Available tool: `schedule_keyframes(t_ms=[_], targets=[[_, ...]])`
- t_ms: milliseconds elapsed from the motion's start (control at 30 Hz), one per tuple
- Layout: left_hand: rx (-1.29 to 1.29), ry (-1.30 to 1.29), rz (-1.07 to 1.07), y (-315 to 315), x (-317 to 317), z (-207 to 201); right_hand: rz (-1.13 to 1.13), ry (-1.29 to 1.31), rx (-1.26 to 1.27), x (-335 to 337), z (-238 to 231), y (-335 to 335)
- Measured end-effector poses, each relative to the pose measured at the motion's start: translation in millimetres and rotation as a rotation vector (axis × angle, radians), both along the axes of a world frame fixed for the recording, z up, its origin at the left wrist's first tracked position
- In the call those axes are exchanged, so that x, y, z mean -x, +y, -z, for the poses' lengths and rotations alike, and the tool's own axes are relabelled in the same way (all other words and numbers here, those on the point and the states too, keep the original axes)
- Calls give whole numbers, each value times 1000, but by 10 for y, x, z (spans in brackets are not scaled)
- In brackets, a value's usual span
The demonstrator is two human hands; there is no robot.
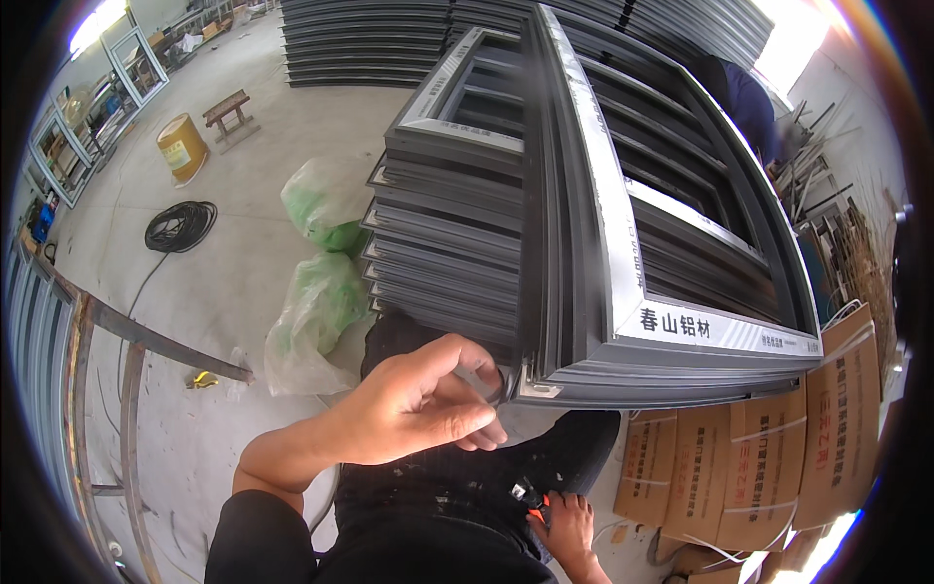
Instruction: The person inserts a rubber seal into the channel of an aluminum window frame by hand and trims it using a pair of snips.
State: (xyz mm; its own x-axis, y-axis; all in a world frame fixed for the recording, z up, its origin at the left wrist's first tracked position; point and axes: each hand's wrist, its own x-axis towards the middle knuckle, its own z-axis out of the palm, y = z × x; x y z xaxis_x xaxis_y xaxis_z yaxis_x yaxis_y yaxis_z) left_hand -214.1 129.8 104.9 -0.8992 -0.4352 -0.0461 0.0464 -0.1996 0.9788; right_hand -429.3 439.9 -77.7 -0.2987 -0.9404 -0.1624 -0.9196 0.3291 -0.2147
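My left hand [420, 401] is raised beside the lower left corner of a dark grey window frame [564, 243]. Its fingers are curled toward the thumb; whatever lies between them is too small to make out. A pale metal corner piece [538, 383] shows at that corner, just right of the fingertips. Low by my thigh, my right hand [568, 529] is closed round a black-and-orange hand tool [529, 497], whose exact kind is partly hidden. White protective film with print [681, 324] covers the frame's front face.
More dark frames [448, 234] are stacked behind. Clear plastic bags [319, 321] lie left of them. Strapped cardboard boxes [769, 457] stand at right, a steel rack [136, 389] at left. Farther off are a coiled black cable [181, 226], a yellow drum [182, 148] and a person [741, 102].
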Motion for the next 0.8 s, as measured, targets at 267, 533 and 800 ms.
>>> schedule_keyframes(t_ms=[267, 533, 800], targets=[[-209, 69, -29, 173, 131, 84, -185, -574, 634, -386, -790, -1015], [-281, 80, -99, 127, 210, 85, -326, -1124, 692, -770, -853, -1467], [-279, 11, -178, -41, 430, 62, -401, -1480, 363, -613, -1139, -1431]])
